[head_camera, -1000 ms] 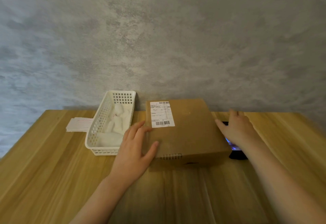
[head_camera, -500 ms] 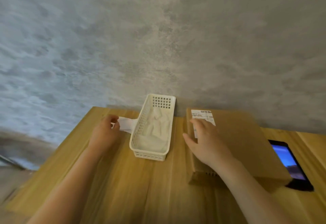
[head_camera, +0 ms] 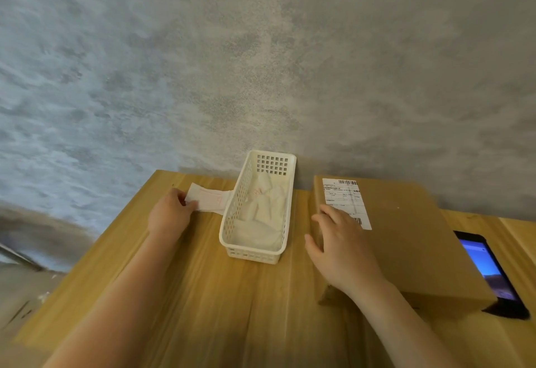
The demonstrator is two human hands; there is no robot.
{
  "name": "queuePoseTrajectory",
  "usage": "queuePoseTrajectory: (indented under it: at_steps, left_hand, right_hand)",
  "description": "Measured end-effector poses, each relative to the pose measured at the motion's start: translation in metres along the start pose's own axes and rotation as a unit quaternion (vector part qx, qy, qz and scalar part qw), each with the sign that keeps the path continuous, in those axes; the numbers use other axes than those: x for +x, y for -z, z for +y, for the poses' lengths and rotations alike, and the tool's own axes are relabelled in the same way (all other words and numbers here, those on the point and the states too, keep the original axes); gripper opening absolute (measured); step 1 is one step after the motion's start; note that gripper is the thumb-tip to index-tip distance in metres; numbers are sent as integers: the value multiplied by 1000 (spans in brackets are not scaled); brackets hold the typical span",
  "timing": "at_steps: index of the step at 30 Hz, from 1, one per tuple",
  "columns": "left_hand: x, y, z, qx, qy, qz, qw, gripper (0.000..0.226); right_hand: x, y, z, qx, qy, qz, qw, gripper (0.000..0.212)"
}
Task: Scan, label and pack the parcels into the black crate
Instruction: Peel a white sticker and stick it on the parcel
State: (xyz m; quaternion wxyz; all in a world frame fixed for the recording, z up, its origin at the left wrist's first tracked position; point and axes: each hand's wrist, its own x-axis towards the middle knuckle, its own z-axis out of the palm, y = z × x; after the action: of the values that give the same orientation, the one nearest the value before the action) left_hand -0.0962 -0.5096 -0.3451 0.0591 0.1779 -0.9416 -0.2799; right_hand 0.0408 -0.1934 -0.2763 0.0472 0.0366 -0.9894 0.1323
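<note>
A brown cardboard parcel (head_camera: 406, 237) lies flat on the wooden table (head_camera: 220, 304), with a white shipping label (head_camera: 343, 196) on its top near the left edge. My right hand (head_camera: 340, 247) rests spread on the parcel's left side, partly over the label's lower end. My left hand (head_camera: 171, 215) pinches the left end of a stack of white paper labels (head_camera: 210, 199) lying left of a white basket. The black crate is not in view.
A white perforated plastic basket (head_camera: 229, 231) holding crumpled white paper stands between my hands. A black phone (head_camera: 493, 275) with a lit screen lies right of the parcel. A grey wall rises behind the table; the table's left edge is close to my left hand.
My view swung left. My left hand left the parcel and went to the paper labels beside the basket. My right hand moved off the phone onto the parcel's left side.
</note>
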Motion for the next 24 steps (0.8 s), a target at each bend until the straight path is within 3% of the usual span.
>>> queuePoseTrajectory:
  at_steps: [5,15,24]
  left_hand:
    - [0,-1,-4,-47,-10,38,998,22]
    - [-1,13,-9,-181,-30,110,977,26]
    - [-5,13,-4,-51,-37,105,993,20]
  right_hand:
    - [1,-2,1,11,-2,7,1000,50]
    - [0,-3,4,21,2,22,1000,47]
    - [0,-3,4,27,10,32,999,46]
